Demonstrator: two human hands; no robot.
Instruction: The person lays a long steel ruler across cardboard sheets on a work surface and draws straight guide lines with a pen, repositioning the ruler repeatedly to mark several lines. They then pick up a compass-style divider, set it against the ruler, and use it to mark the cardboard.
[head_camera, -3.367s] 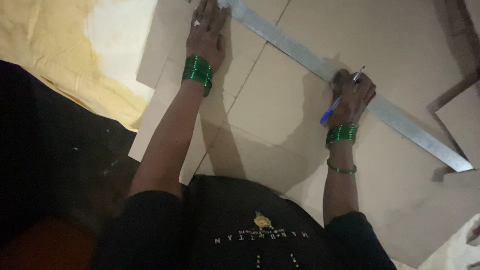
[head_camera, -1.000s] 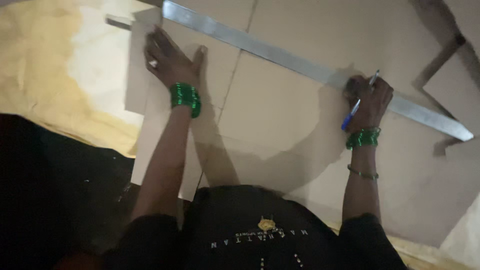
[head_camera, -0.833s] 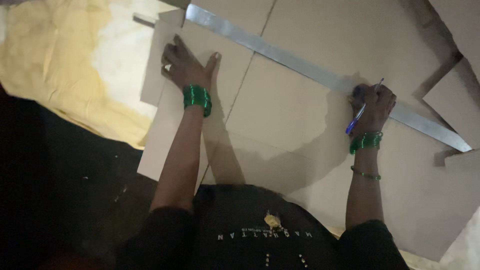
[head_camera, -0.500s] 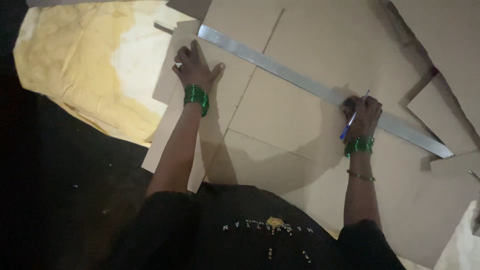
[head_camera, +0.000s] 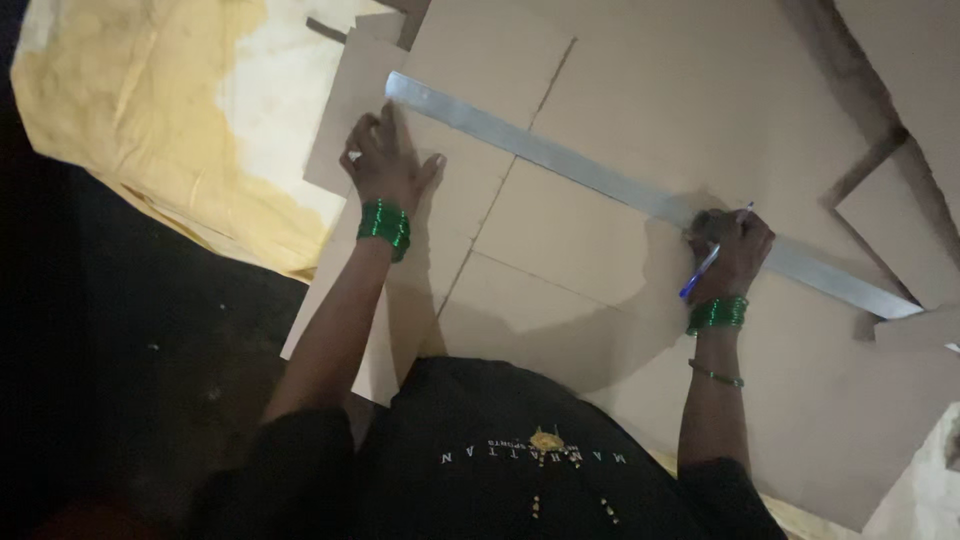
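Cardboard sheets (head_camera: 600, 240) lie flat and overlapping under both hands, with a long metal ruler (head_camera: 620, 185) laid slantwise across them, from upper left down to the right; the left hand (head_camera: 385, 165) presses palm-down on the cardboard just below the ruler's left end, fingers (head_camera: 372, 125) spread and released, gripping nothing; the right hand (head_camera: 730, 250) rests against the ruler's lower edge further right, fingers clenched around a blue pen (head_camera: 700, 272) whose tip points toward the ruler; green bangles (head_camera: 385, 225) ring both wrists; a yellow cloth (head_camera: 150, 130) lies to the upper left, beside the cardboard.
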